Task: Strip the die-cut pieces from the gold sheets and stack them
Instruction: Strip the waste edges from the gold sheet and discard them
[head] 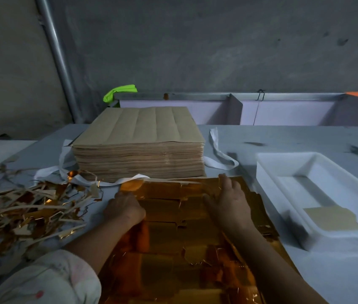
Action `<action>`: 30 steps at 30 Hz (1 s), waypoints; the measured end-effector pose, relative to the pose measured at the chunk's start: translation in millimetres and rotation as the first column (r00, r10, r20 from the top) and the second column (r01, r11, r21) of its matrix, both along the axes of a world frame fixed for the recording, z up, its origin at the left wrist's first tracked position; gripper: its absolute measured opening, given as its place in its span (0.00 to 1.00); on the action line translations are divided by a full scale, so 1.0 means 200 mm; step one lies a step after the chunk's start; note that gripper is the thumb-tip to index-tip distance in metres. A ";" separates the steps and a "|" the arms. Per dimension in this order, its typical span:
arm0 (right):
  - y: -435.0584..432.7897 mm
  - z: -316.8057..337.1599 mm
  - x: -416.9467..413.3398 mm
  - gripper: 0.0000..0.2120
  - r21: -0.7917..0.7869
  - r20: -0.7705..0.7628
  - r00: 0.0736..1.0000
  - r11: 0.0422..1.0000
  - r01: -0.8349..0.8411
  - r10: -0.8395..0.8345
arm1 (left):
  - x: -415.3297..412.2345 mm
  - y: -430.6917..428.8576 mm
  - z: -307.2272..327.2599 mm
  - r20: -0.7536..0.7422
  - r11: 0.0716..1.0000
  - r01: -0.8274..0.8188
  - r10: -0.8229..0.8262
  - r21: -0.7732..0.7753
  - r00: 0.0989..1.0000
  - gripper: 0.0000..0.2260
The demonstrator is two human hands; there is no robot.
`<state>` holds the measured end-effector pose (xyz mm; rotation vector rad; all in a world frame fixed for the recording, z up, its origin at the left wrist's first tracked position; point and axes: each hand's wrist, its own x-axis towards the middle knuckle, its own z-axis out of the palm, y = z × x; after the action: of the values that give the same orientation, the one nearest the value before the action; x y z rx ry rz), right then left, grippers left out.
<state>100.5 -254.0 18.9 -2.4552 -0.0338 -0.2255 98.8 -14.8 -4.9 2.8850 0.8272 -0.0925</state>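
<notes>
A gold foil sheet [173, 244] with die-cut outlines lies flat on the table in front of me. My left hand [125, 208] rests on its left edge with the fingers curled under; what they hold is hidden. My right hand [231, 197] lies flat on the upper right part of the sheet, fingers stretched toward its far edge. Behind the sheet stands a tall stack of brown-backed sheets [139, 145]. A heap of gold and tan waste strips [20, 213] covers the table to the left.
A white tray [287, 207] sits at the right with one tan piece [332, 218] lying in it. White strapping bands [218, 154] trail around the stack. A metal rail [228, 96], a green cloth [120, 92] and a concrete wall lie beyond the table.
</notes>
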 end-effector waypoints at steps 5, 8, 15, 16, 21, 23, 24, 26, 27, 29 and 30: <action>0.09 -0.10 -0.12 0.18 -0.191 -0.036 0.945 0.926 -0.326 0.325 | 0.01 0.02 0.00 -0.012 0.998 -0.027 0.026 -0.049 1.000 0.16; 0.16 -0.18 -0.18 0.16 -0.280 -0.176 0.885 0.841 -0.464 0.430 | 0.02 0.04 0.01 0.008 0.992 -0.028 0.029 -0.124 1.000 0.09; 0.18 -0.25 -0.20 0.17 -0.356 -0.132 0.885 0.812 -0.463 0.447 | 0.02 0.06 0.05 -0.054 0.965 -0.042 0.029 -0.259 0.998 0.10; 0.17 -0.27 -0.21 0.17 -0.353 -0.125 0.884 0.813 -0.463 0.449 | 0.02 0.06 0.05 -0.059 0.962 -0.045 0.031 -0.269 0.998 0.10; 0.15 -0.31 -0.22 0.16 -0.268 -0.064 0.907 0.869 -0.417 0.416 | 0.01 0.04 0.06 -0.015 0.921 -0.060 0.058 -0.386 0.998 0.10; 0.14 -0.32 -0.23 0.16 -0.240 -0.061 0.910 0.879 -0.412 0.410 | 0.01 0.04 0.06 0.009 0.879 -0.084 0.100 -0.470 0.995 0.09; 0.14 -0.32 -0.23 0.16 -0.234 -0.058 0.910 0.880 -0.412 0.411 | 0.01 0.03 0.06 0.017 0.851 -0.097 0.123 -0.516 0.992 0.08; 0.14 -0.31 -0.24 0.16 -0.225 -0.053 0.909 0.881 -0.415 0.414 | 0.00 0.03 0.06 0.035 0.796 -0.107 0.159 -0.596 0.987 0.07; 0.14 -0.31 -0.24 0.16 -0.218 -0.050 0.908 0.883 -0.415 0.415 | 0.00 0.02 0.06 0.045 0.782 -0.107 0.170 -0.614 0.984 0.06; 0.13 -0.31 -0.24 0.15 -0.193 -0.041 0.911 0.891 -0.410 0.411 | -0.01 0.02 0.05 0.075 0.782 -0.098 0.181 -0.616 0.981 0.05; 0.13 -0.31 -0.25 0.14 -0.175 -0.035 0.914 0.898 -0.404 0.405 | -0.01 0.02 0.05 0.093 0.784 -0.089 0.184 -0.614 0.979 0.05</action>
<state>51.4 -227.8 -43.1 -2.5558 -0.5854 -0.0404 97.5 -11.7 4.9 2.1874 0.7940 -0.1047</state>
